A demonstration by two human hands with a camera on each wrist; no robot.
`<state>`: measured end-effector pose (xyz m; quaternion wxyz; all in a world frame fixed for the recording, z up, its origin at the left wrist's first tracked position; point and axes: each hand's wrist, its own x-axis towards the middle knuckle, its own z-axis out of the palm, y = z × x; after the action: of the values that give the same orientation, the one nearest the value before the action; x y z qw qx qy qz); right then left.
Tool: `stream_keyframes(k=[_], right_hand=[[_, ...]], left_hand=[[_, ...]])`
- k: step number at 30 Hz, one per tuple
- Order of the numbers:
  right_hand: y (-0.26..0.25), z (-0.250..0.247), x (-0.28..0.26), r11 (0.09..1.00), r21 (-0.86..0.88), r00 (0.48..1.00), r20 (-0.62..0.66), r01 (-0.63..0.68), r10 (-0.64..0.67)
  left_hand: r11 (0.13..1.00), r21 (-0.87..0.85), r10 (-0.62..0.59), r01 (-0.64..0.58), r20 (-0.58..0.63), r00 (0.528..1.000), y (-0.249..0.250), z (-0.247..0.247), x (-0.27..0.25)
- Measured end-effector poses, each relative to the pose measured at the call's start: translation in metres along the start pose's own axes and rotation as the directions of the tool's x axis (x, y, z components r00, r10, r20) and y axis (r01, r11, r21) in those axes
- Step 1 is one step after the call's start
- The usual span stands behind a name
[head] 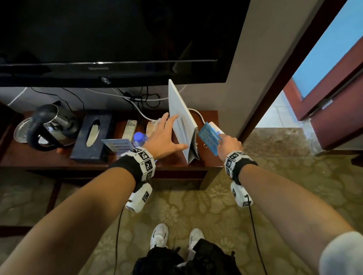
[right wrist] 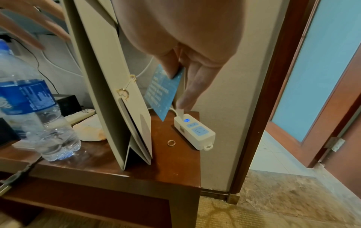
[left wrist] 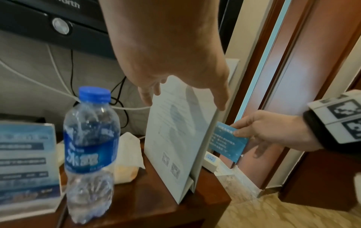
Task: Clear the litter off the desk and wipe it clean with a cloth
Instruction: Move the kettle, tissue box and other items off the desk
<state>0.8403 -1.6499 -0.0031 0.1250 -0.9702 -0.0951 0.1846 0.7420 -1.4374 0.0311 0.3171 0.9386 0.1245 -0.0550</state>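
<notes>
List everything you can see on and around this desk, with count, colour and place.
Television: one, black, above desk.
Kettle: one, steel and black, desk's left end.
Tissue box: one, black, beside kettle.
Remote: one, white, mid-desk.
Water bottle: one, clear with blue cap, front.
Standing board: one, white, right of bottle.
Power strip: one, white, right edge.
Ring: one, gold, beside strip.
Blue card: one, pinched by right hand.
Left hand: open, on board.
</notes>
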Motion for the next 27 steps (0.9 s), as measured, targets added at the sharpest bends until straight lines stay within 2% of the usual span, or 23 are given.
stream_keyframes(k=[5, 13, 20, 27], right_hand=[[0.011, 0.02, 0.006, 0.999, -0.031, 1.0, 0.024, 0.013, -0.012], [0.033, 0.069, 0.027, 0.996, -0.086, 0.995, 0.095, 0.005, 0.003], [0.032, 0.093, 0.046, 0.988, -0.136, 0.987, 0.157, 0.068, -0.046], [0.024, 0.09, 0.047, 0.989, -0.132, 0.985, 0.166, 0.062, -0.04]], left_hand=[[0.991, -0.087, -0.1, 0.102, 0.025, 0.995, -0.015, 0.045, -0.003], [0.964, -0.126, -0.222, 0.236, 0.112, 0.969, -0.037, 0.097, 0.004], [0.95, -0.117, -0.271, 0.288, 0.143, 0.952, -0.066, 0.112, 0.008], [0.945, -0.102, -0.29, 0.31, 0.173, 0.941, -0.072, 0.106, 0.013]])
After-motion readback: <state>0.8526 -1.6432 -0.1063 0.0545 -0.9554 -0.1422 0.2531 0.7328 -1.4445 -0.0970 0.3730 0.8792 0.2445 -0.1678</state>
